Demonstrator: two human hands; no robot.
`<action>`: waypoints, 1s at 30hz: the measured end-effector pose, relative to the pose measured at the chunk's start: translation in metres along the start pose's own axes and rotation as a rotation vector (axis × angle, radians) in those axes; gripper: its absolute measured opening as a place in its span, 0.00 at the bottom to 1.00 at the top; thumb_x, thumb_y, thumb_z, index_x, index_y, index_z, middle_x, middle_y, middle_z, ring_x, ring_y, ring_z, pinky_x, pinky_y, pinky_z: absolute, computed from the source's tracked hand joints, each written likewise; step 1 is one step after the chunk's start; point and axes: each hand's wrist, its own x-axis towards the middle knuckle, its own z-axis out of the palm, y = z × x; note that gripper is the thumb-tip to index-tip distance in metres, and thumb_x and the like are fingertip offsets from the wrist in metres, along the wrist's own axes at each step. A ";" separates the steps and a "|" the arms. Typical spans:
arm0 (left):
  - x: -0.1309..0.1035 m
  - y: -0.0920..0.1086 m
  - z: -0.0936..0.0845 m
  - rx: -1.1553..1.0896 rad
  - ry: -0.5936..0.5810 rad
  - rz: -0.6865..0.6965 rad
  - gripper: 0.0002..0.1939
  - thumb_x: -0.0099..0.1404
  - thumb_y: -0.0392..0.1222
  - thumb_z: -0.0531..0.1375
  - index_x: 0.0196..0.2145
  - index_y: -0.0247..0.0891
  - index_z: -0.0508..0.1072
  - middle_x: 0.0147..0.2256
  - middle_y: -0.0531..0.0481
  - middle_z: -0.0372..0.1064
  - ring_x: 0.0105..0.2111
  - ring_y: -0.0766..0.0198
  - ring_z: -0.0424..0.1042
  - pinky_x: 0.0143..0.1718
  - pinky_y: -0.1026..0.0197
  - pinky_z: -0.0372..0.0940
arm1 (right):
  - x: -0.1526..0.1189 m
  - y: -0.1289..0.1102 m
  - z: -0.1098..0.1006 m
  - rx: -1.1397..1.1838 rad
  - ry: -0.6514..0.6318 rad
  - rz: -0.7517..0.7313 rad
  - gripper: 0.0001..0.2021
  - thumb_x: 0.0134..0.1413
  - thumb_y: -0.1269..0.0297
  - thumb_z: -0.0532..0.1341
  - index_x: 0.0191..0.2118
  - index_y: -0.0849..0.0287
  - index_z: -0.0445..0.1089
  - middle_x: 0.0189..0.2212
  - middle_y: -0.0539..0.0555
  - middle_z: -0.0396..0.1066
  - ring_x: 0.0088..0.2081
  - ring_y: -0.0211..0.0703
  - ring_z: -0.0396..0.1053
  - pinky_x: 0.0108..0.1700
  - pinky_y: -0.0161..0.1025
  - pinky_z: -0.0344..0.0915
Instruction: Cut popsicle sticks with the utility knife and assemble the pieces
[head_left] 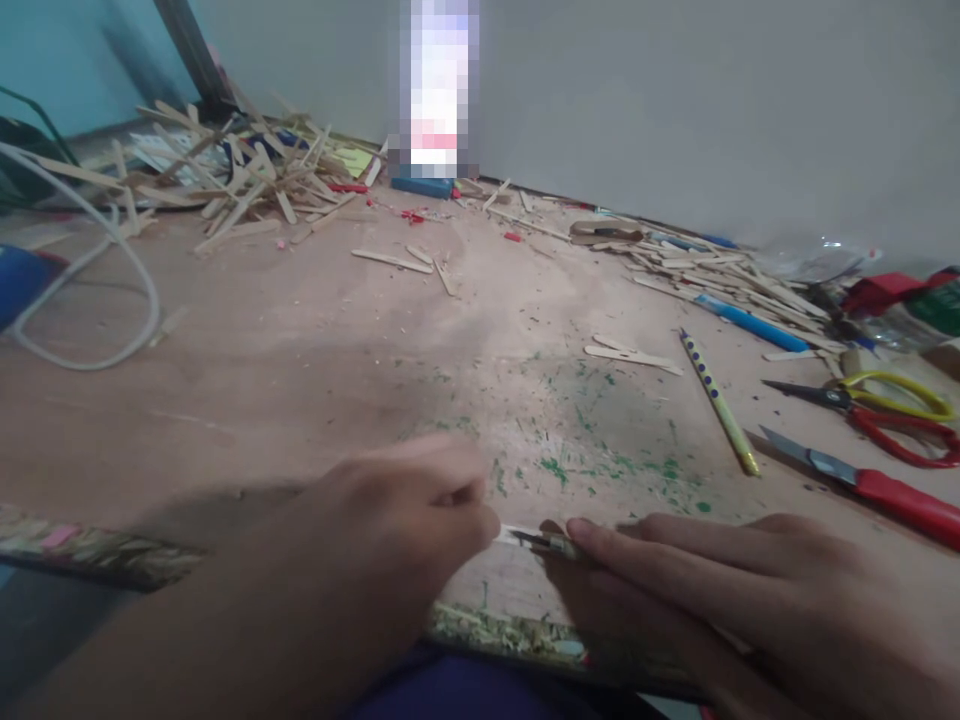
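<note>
Near the front edge of the wooden table, my left hand [405, 520] is closed, thumb against the curled fingers. From its grip pokes the pale end of what looks like a small wooden stick piece [507, 531]; the rest is hidden. My right hand [720, 570] grips a craft knife [551, 544], its fingers stretched along the handle, which they mostly cover. The dark pointed blade faces left and meets or overlaps the pale end. Green shavings [555, 468] lie scattered just beyond both hands.
To the right lie a dotted yellow pencil [716, 405], scissors [862, 405] with yellow and red handles, and a red-handled knife [877, 485] with its blade exposed. Wooden stick piles [247, 175] [720, 270] stand at the back. A white cable [154, 290] loops at left.
</note>
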 end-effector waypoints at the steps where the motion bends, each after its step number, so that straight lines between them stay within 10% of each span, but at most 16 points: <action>1: 0.000 0.000 0.000 0.001 0.003 0.005 0.17 0.69 0.25 0.50 0.33 0.40 0.74 0.36 0.53 0.73 0.32 0.67 0.70 0.31 0.64 0.59 | 0.002 -0.001 -0.002 0.040 -0.036 0.010 0.15 0.73 0.63 0.55 0.47 0.50 0.81 0.27 0.51 0.79 0.21 0.36 0.73 0.22 0.30 0.67; 10: 0.002 0.001 0.001 0.038 0.013 0.010 0.20 0.73 0.27 0.49 0.39 0.41 0.79 0.33 0.54 0.69 0.28 0.68 0.66 0.28 0.63 0.55 | 0.017 -0.003 -0.013 0.230 -0.087 0.272 0.12 0.67 0.58 0.60 0.42 0.46 0.84 0.38 0.51 0.85 0.33 0.45 0.83 0.26 0.31 0.76; 14: 0.001 0.002 0.000 0.044 0.008 0.008 0.19 0.72 0.27 0.50 0.42 0.42 0.79 0.35 0.54 0.70 0.29 0.68 0.66 0.29 0.63 0.56 | 0.019 -0.004 -0.011 0.372 -0.101 0.409 0.16 0.69 0.52 0.57 0.34 0.49 0.80 0.21 0.48 0.77 0.21 0.40 0.74 0.19 0.31 0.68; 21: -0.003 0.004 -0.003 0.102 0.006 0.047 0.16 0.66 0.23 0.51 0.34 0.41 0.72 0.38 0.53 0.73 0.33 0.65 0.70 0.33 0.62 0.59 | 0.006 -0.005 -0.003 0.230 0.014 0.209 0.12 0.70 0.60 0.57 0.44 0.46 0.79 0.37 0.49 0.84 0.25 0.37 0.77 0.21 0.29 0.68; 30: -0.008 0.006 -0.001 0.205 0.025 0.052 0.19 0.61 0.22 0.51 0.39 0.43 0.72 0.41 0.53 0.76 0.35 0.61 0.73 0.36 0.59 0.64 | 0.003 -0.006 -0.007 -0.059 0.028 0.068 0.14 0.73 0.59 0.55 0.46 0.46 0.79 0.30 0.49 0.81 0.21 0.39 0.76 0.19 0.32 0.62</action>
